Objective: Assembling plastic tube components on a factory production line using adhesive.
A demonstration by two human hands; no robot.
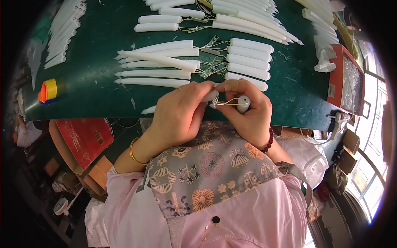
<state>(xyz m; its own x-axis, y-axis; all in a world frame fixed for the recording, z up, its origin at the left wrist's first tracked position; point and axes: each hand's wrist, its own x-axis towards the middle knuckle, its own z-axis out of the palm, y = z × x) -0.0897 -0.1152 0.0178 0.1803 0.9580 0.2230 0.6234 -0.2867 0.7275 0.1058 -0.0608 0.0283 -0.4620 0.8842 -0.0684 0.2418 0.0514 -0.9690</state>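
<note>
My left hand [177, 110] is closed around a tapered white LED candle tube [147, 110], whose pointed tip sticks out to the left and whose open end [211, 96] shows by the fingertips. My right hand [253, 118] is closed on a short white candle base [243, 104], held between the palm and the fingers. Thin pale wires [228, 101] run from the base to the tube's open end. There the thumbs and index fingers of both hands meet, partly hiding the small part between them. Just beyond lie paired tapered tubes [159, 74] and bases [248, 66], joined by wires and small green circuit boards [209, 71].
More white candle parts [252, 27] lie at the back of the green table [95, 99], with a stack at far left [66, 33]. Yellow and orange tape rolls [48, 91] stand at left. A red box [346, 80] holding clear plastic sits at right. Cardboard boxes [84, 142] stand below the table.
</note>
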